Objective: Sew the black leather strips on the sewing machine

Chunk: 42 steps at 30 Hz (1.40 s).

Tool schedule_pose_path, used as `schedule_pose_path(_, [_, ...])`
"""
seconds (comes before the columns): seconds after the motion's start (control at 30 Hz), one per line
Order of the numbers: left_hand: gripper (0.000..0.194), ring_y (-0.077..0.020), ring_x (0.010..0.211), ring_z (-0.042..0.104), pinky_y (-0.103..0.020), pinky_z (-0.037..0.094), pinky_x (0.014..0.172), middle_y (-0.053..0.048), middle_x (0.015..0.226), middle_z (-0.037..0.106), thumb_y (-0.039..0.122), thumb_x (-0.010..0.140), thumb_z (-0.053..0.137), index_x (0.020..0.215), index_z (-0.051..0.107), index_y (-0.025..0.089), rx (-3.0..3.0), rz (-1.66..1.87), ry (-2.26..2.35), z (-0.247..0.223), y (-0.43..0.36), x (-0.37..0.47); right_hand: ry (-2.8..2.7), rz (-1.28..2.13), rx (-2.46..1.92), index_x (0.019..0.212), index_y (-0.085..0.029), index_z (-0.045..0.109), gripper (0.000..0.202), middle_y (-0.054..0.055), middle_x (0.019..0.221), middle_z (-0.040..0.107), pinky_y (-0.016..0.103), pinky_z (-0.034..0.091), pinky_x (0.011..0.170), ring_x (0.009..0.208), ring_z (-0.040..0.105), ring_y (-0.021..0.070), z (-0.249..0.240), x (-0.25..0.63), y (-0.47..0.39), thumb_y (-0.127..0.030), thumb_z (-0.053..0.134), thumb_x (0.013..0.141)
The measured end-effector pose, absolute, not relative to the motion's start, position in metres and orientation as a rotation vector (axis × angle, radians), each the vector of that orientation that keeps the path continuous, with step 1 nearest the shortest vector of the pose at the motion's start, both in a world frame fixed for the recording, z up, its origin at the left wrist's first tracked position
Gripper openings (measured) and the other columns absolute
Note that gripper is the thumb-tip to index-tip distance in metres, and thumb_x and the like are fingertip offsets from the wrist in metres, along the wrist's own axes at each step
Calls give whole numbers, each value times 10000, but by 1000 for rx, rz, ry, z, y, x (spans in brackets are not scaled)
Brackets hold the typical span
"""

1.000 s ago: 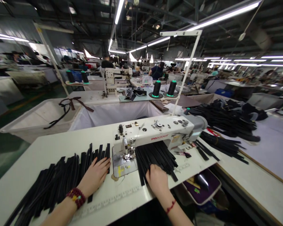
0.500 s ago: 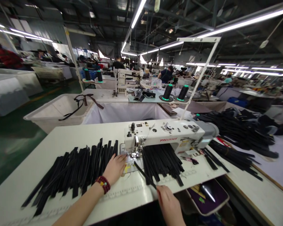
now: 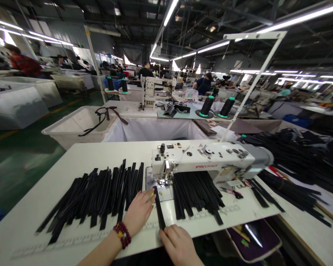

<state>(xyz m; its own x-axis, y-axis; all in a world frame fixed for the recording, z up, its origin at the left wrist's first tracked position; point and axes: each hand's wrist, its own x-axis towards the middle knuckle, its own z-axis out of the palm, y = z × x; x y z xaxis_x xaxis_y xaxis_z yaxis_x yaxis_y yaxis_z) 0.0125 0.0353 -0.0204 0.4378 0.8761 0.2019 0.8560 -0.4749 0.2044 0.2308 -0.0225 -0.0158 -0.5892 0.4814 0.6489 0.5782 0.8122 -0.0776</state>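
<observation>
A single black strip (image 3: 159, 210) lies lengthwise in front of the needle area of the white sewing machine (image 3: 194, 160). My right hand (image 3: 177, 242) pinches its near end at the table's front edge. Beside the strip's far end is my left hand (image 3: 140, 210), a beaded bracelet on its wrist; its fingertips are together at the strip's edge, and whether they grip it is unclear. To the left spreads a pile of black strips (image 3: 91, 197). Another bunch of black strips (image 3: 195, 194) lies under the machine arm.
Small scissors (image 3: 234, 193) lie right of the machine. More dark strips (image 3: 294, 190) cover the right side. Behind the table stand a lined bin (image 3: 155, 129) and thread cones (image 3: 206, 106). People work farther back.
My right hand has moved left, bringing the strip more upright in view. My left hand has drawn back from the needle area to the strip's far end. The view has shifted slightly.
</observation>
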Motion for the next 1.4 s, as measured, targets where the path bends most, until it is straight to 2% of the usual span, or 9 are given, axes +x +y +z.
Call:
schedule_pose_path(0.13, [420,-269,1289,536,-536,410,1099,-88,1423,587,117,915,505,1318,587,200,2635,364,1552,-22,40,14,-2248,-151,-785,1016,-153,635,296,72,822,675,307,502,652,694,612,183,-27,221,-12,-134,340,1029])
schedule_pose_path(0.3, [408,-269,1299,524,-535,387,1108,-71,1434,581,180,940,496,1335,583,231,2664,331,1564,-21,48,16,-2143,-29,-788,1001,-186,621,165,60,857,701,370,537,925,772,668,175,-43,212,-3,-245,467,1019])
schedule_pose_path(0.4, [407,-272,1300,523,-537,383,1109,-71,1439,576,177,935,496,1327,592,232,2671,305,1584,-18,52,15,-2137,6,-768,1014,-179,630,161,61,885,718,375,524,989,831,691,173,-46,213,-2,-244,482,1015])
schedule_pose_path(0.6, [410,-274,1300,519,-541,372,1116,-71,1426,587,188,942,487,1335,591,238,2711,284,1511,-20,43,9,-2234,23,-616,1005,-166,656,138,62,938,734,341,501,1043,884,700,153,-43,231,1,-198,521,1004])
schedule_pose_path(0.9, [424,-279,1318,500,-541,373,1120,-102,1449,562,211,942,493,1358,570,184,2629,349,1576,-24,57,13,-2185,59,-794,1009,-182,649,126,56,940,735,398,504,1019,898,698,167,-41,222,18,-235,534,1011])
schedule_pose_path(1.1, [422,-269,1318,506,-541,359,1126,-104,1446,566,221,953,463,1361,567,195,2634,373,1535,-26,67,11,-2217,42,-883,1003,-204,644,56,43,975,740,395,475,1037,940,698,176,-46,221,18,-232,630,956])
schedule_pose_path(1.4, [408,-284,1305,521,-566,367,1114,-109,1448,563,204,953,463,1342,582,177,2655,326,1540,-21,70,12,-2181,57,-901,979,-206,655,51,21,974,741,386,452,1038,931,687,167,-38,219,18,-247,629,964])
